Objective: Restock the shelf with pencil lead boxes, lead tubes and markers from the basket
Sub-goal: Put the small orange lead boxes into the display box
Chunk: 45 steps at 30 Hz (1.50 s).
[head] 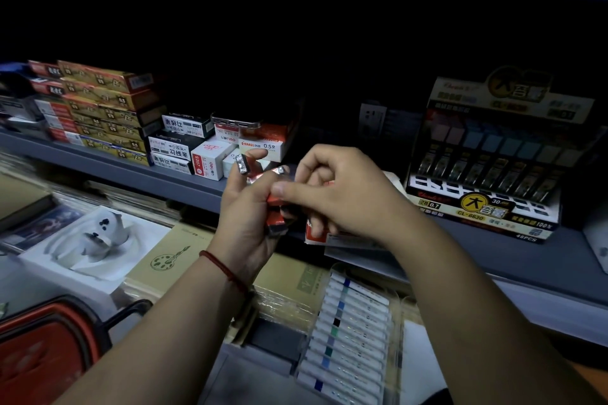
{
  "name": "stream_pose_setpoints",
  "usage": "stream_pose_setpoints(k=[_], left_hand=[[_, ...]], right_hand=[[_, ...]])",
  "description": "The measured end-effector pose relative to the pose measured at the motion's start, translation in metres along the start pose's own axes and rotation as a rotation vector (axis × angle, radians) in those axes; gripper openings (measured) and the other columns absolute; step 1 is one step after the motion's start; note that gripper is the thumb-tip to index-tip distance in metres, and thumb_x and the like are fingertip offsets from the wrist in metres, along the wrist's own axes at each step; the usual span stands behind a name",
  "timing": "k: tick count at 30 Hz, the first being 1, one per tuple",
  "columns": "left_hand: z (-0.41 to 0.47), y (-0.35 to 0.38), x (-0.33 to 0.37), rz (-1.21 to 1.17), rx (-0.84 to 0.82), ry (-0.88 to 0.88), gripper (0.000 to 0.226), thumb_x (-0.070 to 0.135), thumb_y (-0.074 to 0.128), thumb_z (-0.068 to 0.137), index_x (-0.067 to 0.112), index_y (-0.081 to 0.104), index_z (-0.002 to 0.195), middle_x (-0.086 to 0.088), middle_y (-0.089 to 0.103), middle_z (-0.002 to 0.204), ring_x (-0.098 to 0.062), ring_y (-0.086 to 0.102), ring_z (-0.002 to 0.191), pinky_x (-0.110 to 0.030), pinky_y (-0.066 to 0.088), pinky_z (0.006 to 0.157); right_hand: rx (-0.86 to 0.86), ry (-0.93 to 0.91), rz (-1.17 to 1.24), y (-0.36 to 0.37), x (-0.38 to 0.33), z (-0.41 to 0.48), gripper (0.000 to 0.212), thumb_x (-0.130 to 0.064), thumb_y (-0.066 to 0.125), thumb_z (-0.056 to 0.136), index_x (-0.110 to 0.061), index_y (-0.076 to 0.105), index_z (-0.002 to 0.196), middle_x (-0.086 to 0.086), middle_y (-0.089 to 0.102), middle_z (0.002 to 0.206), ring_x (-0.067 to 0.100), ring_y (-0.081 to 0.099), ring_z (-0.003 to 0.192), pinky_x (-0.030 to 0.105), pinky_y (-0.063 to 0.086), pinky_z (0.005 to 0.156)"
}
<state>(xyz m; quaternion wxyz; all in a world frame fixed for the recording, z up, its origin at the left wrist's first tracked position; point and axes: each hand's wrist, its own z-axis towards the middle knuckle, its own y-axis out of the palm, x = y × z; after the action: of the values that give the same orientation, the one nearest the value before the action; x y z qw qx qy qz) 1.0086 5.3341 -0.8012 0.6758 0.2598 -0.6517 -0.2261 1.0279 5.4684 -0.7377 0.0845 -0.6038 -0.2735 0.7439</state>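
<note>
My left hand (245, 210) grips a bundle of small red and black lead tubes (275, 220) with silver caps, held up in front of the grey shelf (184, 179). My right hand (342, 194) pinches one red tube from that bundle between thumb and fingers, and its lower fingers curl round a red and white lead box (311, 233). Behind my hands, white and red lead boxes (261, 145) are stacked on the shelf. The red basket (42, 348) sits at the lower left.
Gold and red boxes (105, 108) are piled at the shelf's left. A black display box of lead tubes (487, 174) stands on the right. Below the shelf lie a clear case of markers (352, 335), notebooks (171, 253) and a white boxed figure (92, 240).
</note>
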Motion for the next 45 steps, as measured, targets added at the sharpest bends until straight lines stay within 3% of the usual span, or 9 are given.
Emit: stream_pose_setpoints(k=[11,20,27,31,33,36,38,43,45], left_hand=[[-0.008,0.016,-0.009,0.158,0.128,0.152,0.04,-0.009,0.058,0.087,0.028,0.06,0.1,-0.006,0.059,0.075,-0.018,0.052,0.054,-0.027,0.044,0.05],[-0.01,0.02,-0.01,0.191,0.141,0.142,0.039,-0.007,0.06,0.086,0.029,0.06,0.1,-0.007,0.059,0.08,-0.019,0.052,0.056,-0.029,0.043,0.053],[-0.011,0.019,-0.007,0.137,0.124,0.081,0.039,-0.004,0.057,0.089,0.032,0.06,0.104,-0.002,0.061,0.073,-0.017,0.051,0.051,-0.026,0.039,0.052],[-0.007,0.014,-0.003,0.062,0.076,0.031,0.044,-0.01,0.056,0.087,0.029,0.058,0.108,-0.009,0.06,0.086,-0.019,0.053,0.054,-0.021,0.037,0.044],[-0.007,0.011,-0.001,0.035,0.046,0.018,0.045,-0.012,0.055,0.088,0.027,0.057,0.11,-0.01,0.059,0.088,-0.019,0.055,0.058,-0.022,0.04,0.045],[-0.008,0.01,-0.001,0.051,0.011,0.008,0.046,-0.013,0.054,0.088,0.026,0.058,0.113,-0.008,0.062,0.088,-0.019,0.057,0.06,-0.023,0.042,0.045],[-0.008,0.009,-0.001,0.061,-0.009,0.002,0.046,-0.013,0.055,0.088,0.027,0.059,0.113,-0.008,0.062,0.089,-0.018,0.058,0.059,-0.023,0.042,0.044],[-0.005,0.004,-0.001,0.074,-0.052,-0.017,0.046,-0.011,0.056,0.087,0.028,0.06,0.111,-0.01,0.061,0.096,-0.018,0.056,0.063,-0.025,0.041,0.049],[-0.003,0.002,0.0,0.087,-0.073,-0.032,0.048,-0.009,0.06,0.083,0.029,0.061,0.112,-0.009,0.063,0.098,-0.018,0.056,0.062,-0.025,0.04,0.05]], right_hand=[[0.011,0.428,0.49,-0.007,-0.002,0.0,0.037,0.005,0.074,0.083,0.016,0.058,0.115,0.03,0.069,0.079,0.02,0.069,0.052,0.024,0.057,0.048],[0.021,0.461,0.538,-0.011,-0.002,-0.001,0.04,0.008,0.07,0.084,0.014,0.053,0.12,0.031,0.065,0.085,0.027,0.071,0.057,0.029,0.059,0.05],[0.06,0.425,0.582,-0.017,-0.003,-0.004,0.024,0.01,0.066,0.084,0.02,0.059,0.106,0.032,0.066,0.08,0.029,0.07,0.057,0.031,0.062,0.054],[0.202,0.388,0.623,-0.03,0.0,-0.002,0.014,0.009,0.063,0.085,0.014,0.062,0.098,0.025,0.068,0.076,0.03,0.071,0.06,0.036,0.064,0.061],[0.348,0.382,0.528,-0.041,0.006,-0.001,0.003,0.006,0.064,0.087,0.007,0.061,0.086,0.024,0.069,0.081,0.032,0.073,0.062,0.036,0.064,0.061],[0.479,0.424,0.193,-0.05,0.025,-0.002,0.014,0.002,0.07,0.086,0.003,0.059,0.078,0.027,0.07,0.074,0.033,0.072,0.056,0.042,0.063,0.059],[0.465,0.467,0.06,-0.05,0.032,-0.001,0.015,0.001,0.072,0.085,0.005,0.061,0.076,0.026,0.07,0.066,0.035,0.071,0.056,0.049,0.063,0.062],[0.388,0.584,-0.06,-0.041,0.044,0.014,0.014,-0.001,0.074,0.085,0.011,0.067,0.08,0.022,0.069,0.069,0.029,0.063,0.052,0.037,0.055,0.053],[0.41,0.543,-0.27,-0.037,0.051,0.021,0.011,-0.005,0.074,0.084,0.004,0.07,0.078,0.018,0.07,0.064,0.03,0.07,0.053,0.048,0.062,0.058]])
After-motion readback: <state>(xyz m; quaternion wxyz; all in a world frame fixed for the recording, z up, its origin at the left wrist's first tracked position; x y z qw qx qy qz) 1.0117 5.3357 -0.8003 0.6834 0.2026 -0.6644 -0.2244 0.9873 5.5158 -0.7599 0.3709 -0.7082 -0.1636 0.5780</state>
